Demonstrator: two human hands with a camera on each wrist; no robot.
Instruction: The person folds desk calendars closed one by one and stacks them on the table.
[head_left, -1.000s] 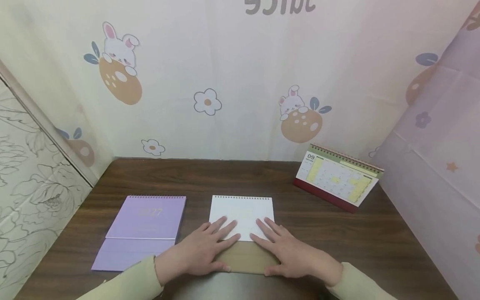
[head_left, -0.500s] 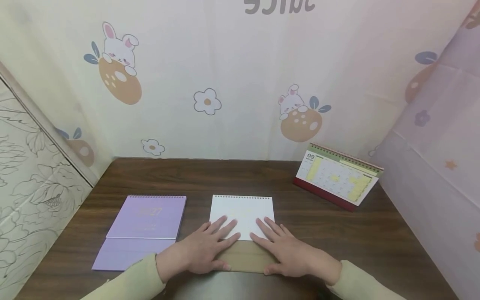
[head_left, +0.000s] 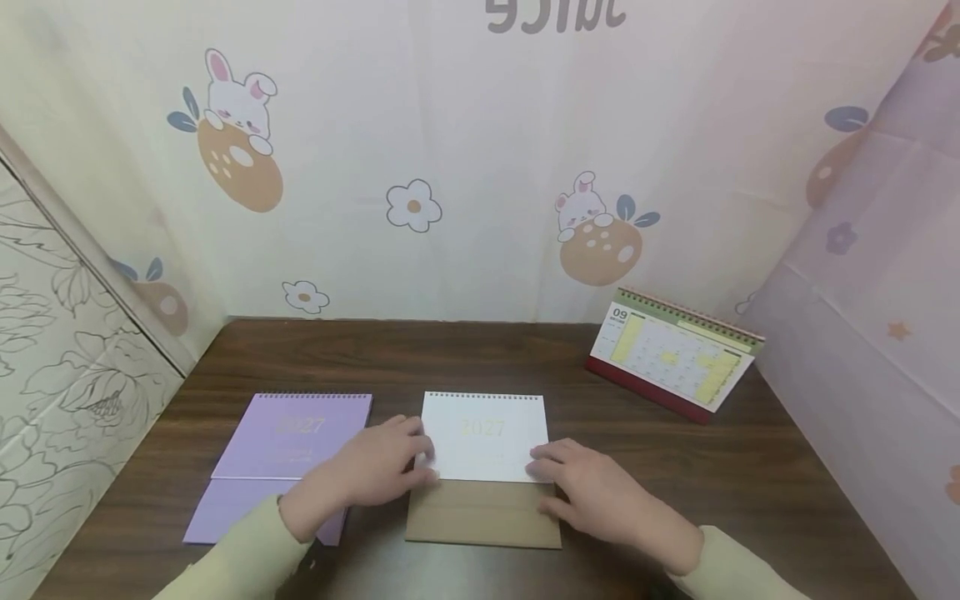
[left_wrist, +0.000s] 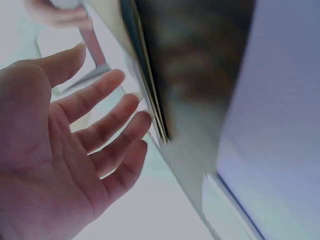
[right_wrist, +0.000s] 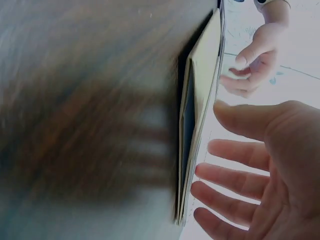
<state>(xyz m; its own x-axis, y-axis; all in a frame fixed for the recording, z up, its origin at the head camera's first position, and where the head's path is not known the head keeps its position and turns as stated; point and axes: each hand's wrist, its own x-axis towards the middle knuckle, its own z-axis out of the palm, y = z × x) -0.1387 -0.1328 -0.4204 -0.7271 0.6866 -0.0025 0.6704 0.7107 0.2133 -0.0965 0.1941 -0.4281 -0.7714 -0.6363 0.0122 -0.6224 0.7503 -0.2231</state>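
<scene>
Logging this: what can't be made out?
Head: right edge of the white calendar, partly behind the right hand.
Head: part of the purple calendar, behind the left arm.
Head: dates on the standing calendar, too small.
Head: wall lettering, cut by the top edge.
Right wrist: table, blurred.

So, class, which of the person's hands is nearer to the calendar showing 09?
Right. The right hand is in front of the 09 calendar, slightly left; the left hand is farther left, across the white calendar.

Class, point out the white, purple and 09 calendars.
White 2027 calendar (head_left: 483, 460), head view: cover's lower part.
Purple 2027 calendar (head_left: 281, 452), head view: cover's lower part.
09 desk calendar (head_left: 670, 357), head view: month page's middle.
</scene>
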